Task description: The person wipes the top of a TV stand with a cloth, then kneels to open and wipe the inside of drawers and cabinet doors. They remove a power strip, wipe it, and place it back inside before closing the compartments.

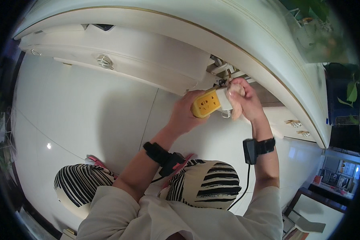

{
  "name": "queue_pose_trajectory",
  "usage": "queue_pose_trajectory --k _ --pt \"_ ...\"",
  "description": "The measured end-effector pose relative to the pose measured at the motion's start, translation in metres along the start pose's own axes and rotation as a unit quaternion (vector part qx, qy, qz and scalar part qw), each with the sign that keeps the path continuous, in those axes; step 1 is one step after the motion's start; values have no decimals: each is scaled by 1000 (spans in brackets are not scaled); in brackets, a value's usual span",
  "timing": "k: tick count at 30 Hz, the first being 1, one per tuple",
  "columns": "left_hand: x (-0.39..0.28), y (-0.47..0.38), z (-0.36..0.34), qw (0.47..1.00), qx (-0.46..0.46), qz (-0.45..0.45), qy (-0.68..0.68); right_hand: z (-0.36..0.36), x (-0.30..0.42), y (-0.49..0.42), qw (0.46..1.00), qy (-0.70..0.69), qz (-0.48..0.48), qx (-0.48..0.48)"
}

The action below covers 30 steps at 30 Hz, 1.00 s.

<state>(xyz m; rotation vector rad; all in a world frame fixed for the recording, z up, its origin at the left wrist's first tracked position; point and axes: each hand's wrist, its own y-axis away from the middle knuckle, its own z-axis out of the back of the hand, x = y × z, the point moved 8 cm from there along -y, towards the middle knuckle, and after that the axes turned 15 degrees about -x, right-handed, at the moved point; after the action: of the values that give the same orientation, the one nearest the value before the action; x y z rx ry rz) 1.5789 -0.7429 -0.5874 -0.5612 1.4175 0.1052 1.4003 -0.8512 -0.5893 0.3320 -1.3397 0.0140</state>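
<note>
A yellow power strip [208, 103] with several socket holes is held up in front of the cabinet, gripped at its near end by my left hand [186, 112]. A white plug or adapter [224, 99] sits against the strip's far end. My right hand [247, 97] is closed on a crumpled pinkish cloth [236, 108], which lies against the white adapter. A thin pale cord [226, 114] hangs below the adapter. Behind the hands are dark small parts, too jumbled to tell apart.
A white cabinet's long top edge [180, 18] curves above the hands. Drawer fronts with metal handles [104, 61] stand below it, and an opening holding assorted items [225, 67] lies just behind the strip. Plants [351, 93] are at the right. A cable runs from each wrist band.
</note>
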Motion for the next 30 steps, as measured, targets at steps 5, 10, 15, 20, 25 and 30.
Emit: queue_pose_trajectory --k 5,10,15,20,25,30 --pt "8 3 -6 998 -3 53 13 25 16 -25 966 186 64 -166" --pt "-3 0 -5 999 -32 -7 -20 -5 85 44 873 273 366 -173" --pt "-9 7 -12 995 -65 -11 -70 -71 74 93 733 500 461 -23" --pt "-10 9 -14 995 -91 11 -30 -69 72 98 801 425 420 -21" --pt "-6 7 -14 996 -80 39 -18 -74 69 103 826 344 441 64" --pt "-10 2 -14 996 -88 -8 -24 -63 79 94 841 302 443 -71"
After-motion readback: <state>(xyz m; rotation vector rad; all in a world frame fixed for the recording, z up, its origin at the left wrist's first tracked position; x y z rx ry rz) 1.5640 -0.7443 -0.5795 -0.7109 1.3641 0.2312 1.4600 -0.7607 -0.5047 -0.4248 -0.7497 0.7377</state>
